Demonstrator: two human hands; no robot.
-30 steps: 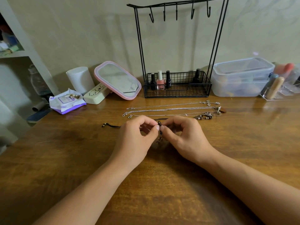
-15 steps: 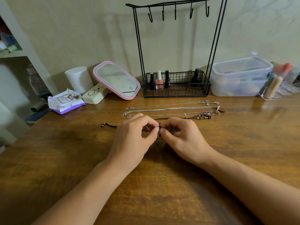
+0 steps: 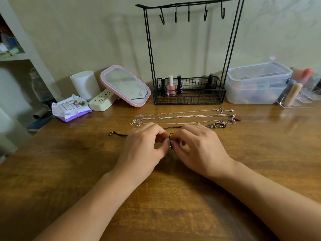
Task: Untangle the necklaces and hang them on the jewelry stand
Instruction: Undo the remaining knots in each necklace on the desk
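A black cord necklace (image 3: 118, 134) lies across the wooden table (image 3: 52, 171), its beaded end sticking out to the left. My left hand (image 3: 144, 146) and my right hand (image 3: 199, 148) meet at the table's middle and both pinch a knot of that cord between fingertips. Just behind the hands, several silver chain necklaces (image 3: 182, 117) lie stretched out side by side, pendants at their right ends. The black wire jewelry stand (image 3: 189, 54) rises at the back, its hooks bare.
The stand's basket holds nail polish bottles (image 3: 171, 86). To its left lean a pink-framed mirror (image 3: 126, 86), a cream case, a white cylinder (image 3: 85, 84) and a wipes pack (image 3: 70, 108). A clear plastic box (image 3: 257, 84) and an acrylic organiser sit right. Shelves stand far left.
Both hands stay together on the cord's knot, with only small finger movements; the short cord end now hangs a little lower between them. The chains have not moved.
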